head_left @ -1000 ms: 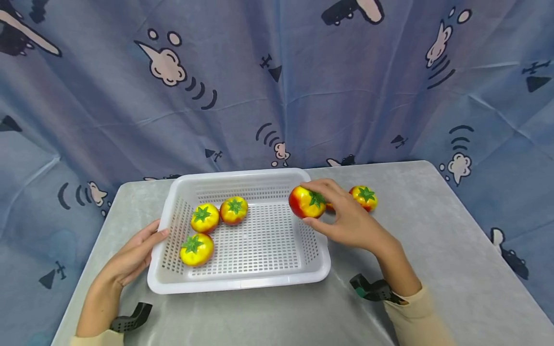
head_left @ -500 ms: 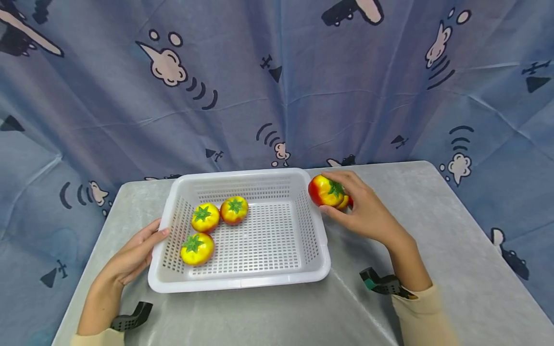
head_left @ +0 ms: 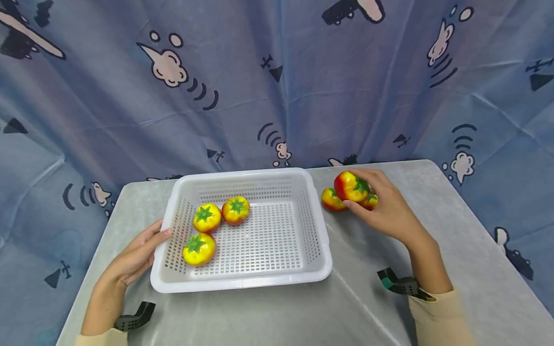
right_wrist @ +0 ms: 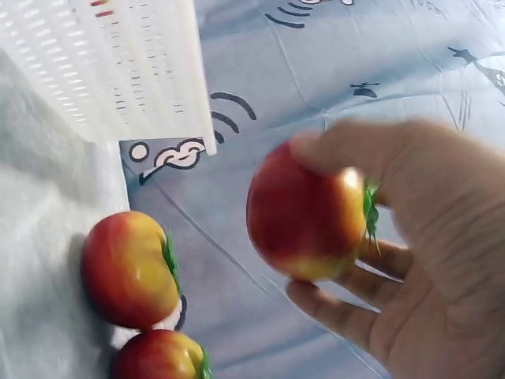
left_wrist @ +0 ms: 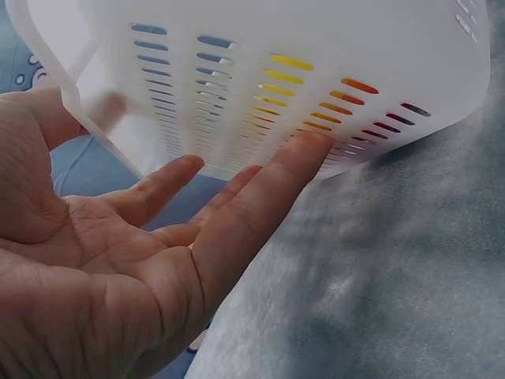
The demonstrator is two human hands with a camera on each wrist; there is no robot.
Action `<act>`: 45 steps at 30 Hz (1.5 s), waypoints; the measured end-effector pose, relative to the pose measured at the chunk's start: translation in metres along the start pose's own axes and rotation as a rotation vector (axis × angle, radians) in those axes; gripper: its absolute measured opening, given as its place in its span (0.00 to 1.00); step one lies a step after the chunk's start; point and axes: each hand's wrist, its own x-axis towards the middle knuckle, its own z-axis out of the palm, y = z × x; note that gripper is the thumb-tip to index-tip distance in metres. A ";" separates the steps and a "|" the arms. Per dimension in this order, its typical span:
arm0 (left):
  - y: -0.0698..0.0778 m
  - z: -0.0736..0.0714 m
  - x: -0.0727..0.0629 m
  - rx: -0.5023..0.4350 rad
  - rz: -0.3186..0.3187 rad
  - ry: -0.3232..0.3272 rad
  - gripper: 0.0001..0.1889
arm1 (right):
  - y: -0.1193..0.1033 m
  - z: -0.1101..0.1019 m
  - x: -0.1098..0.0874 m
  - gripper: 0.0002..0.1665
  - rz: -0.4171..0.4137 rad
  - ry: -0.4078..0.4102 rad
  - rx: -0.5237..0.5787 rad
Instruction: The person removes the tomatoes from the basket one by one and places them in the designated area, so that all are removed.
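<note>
My right hand (head_left: pixel 385 206) holds a red and yellow tomato (head_left: pixel 348 186) with a green star-shaped top between thumb and fingers, above the table right of the basket. In the right wrist view that tomato (right_wrist: pixel 304 213) hangs clear of two more. Those two, a tomato (head_left: pixel 332 200) and a partly hidden tomato (head_left: pixel 370 202), lie on the table. My left hand (head_left: pixel 136 254) grips the left rim of a white perforated basket (head_left: pixel 242 283), thumb over the edge. In the left wrist view, fingers (left_wrist: pixel 260 205) touch its outer wall. Inside lie a tomato (head_left: pixel 207 218), a tomato (head_left: pixel 236 210) and a tomato (head_left: pixel 199 250).
The grey table (head_left: pixel 277 317) ends at a blue patterned curtain (head_left: pixel 242 86) behind the basket. Black wrist straps, one on the left wrist (head_left: pixel 136 317) and one on the right wrist (head_left: pixel 404 285), sit just above the beige sleeves.
My right hand has moved right with its tomato, from over the basket's right rim to above the tomatoes on the table. The left hand and basket stay nearly in place.
</note>
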 end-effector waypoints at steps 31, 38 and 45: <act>0.002 0.001 -0.001 0.012 0.005 -0.006 0.38 | 0.057 -0.032 -0.006 0.46 0.166 0.016 -0.074; 0.002 0.000 -0.001 0.010 0.003 0.001 0.38 | 0.071 -0.033 -0.006 0.46 0.177 0.014 -0.070; 0.002 0.000 0.000 0.015 -0.002 0.000 0.38 | 0.083 -0.029 -0.006 0.46 0.204 -0.004 -0.091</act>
